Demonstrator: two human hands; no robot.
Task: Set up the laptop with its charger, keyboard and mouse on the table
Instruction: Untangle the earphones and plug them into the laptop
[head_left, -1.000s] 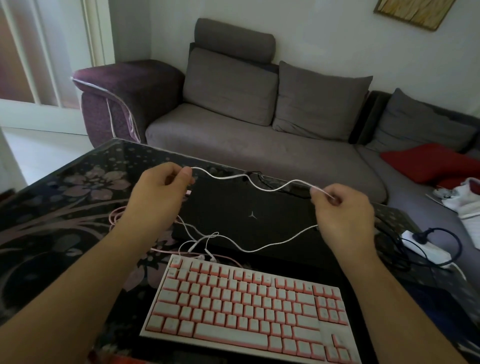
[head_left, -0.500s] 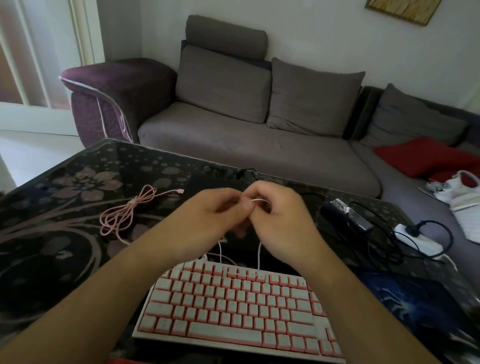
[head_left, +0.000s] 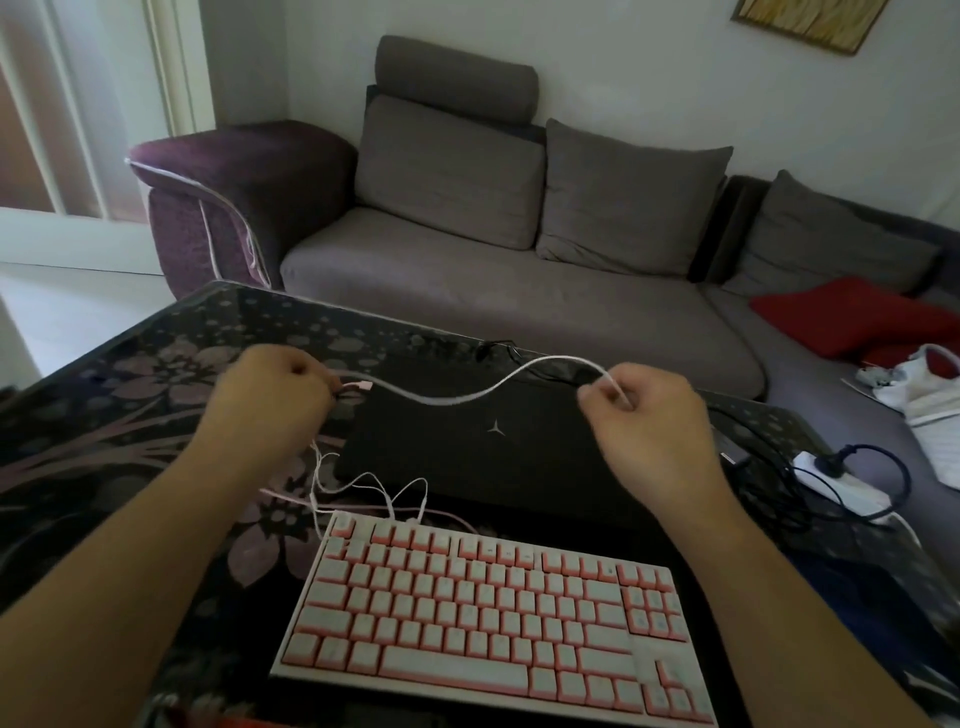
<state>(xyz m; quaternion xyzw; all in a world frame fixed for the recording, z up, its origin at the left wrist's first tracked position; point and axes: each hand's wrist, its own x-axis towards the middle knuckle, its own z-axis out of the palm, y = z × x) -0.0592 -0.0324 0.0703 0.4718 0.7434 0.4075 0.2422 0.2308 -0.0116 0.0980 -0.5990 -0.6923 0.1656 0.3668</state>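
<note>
A closed black laptop (head_left: 493, 441) lies on the dark flower-patterned table (head_left: 130, 415). In front of it sits a white and pink keyboard (head_left: 493, 618). My left hand (head_left: 270, 395) grips one end of a thin pale pink cable (head_left: 457, 397), its plug poking out past the fingers. My right hand (head_left: 644, 415) pinches the same cable further along. The cable hangs in a slack curve above the laptop lid. More of it loops loosely on the table behind the keyboard. A black charger cord (head_left: 769, 467) runs along the laptop's right side.
A white power strip (head_left: 841, 483) with a black plug sits at the table's right edge. A dark blue mat (head_left: 883, 597) lies right of the keyboard. A grey sofa (head_left: 493, 280) with a red cushion (head_left: 857, 322) stands behind the table.
Half a second ago both hands met over the laptop. Now they have pulled apart, stretching the cable between them. The pink coil that lay left of the laptop is gone from there.
</note>
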